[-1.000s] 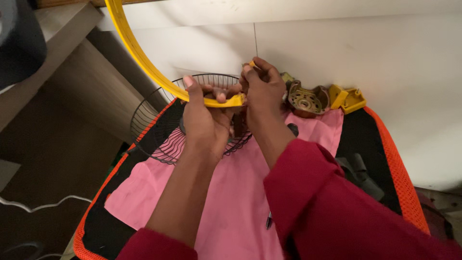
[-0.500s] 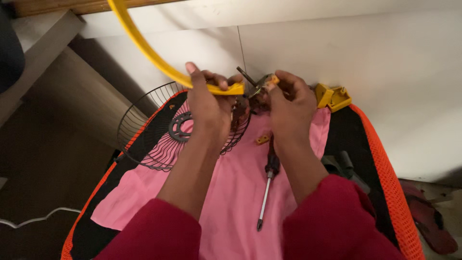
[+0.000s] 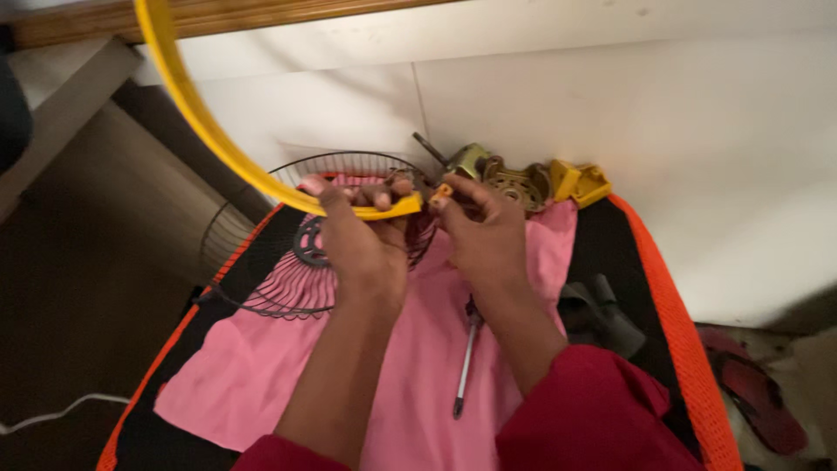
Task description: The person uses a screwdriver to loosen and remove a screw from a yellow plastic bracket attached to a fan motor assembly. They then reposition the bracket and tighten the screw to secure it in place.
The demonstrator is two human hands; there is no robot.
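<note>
My left hand point(image 3: 359, 237) grips one end of a yellow plastic ring point(image 3: 187, 105) that curves up and left out of view. My right hand point(image 3: 485, 231) pinches the ring's other end, a small yellow-orange tip point(image 3: 442, 194), close to the left hand. Under both hands lies a black wire fan guard point(image 3: 288, 279) on a pink cloth point(image 3: 410, 349). A screwdriver point(image 3: 466, 353) rests on the cloth below my right wrist.
A fan motor with a shaft point(image 3: 488, 170) and yellow plastic pieces point(image 3: 577, 181) sit at the cloth's far edge by the white wall. A black mat with orange border point(image 3: 676, 331) lies under the cloth, with dark grey parts point(image 3: 602, 314) on it. A red sandal point(image 3: 754, 392) lies right.
The camera has shifted a little. My hands have stayed on the ring's two ends, close together. The screwdriver, absent a second ago, lies on the cloth.
</note>
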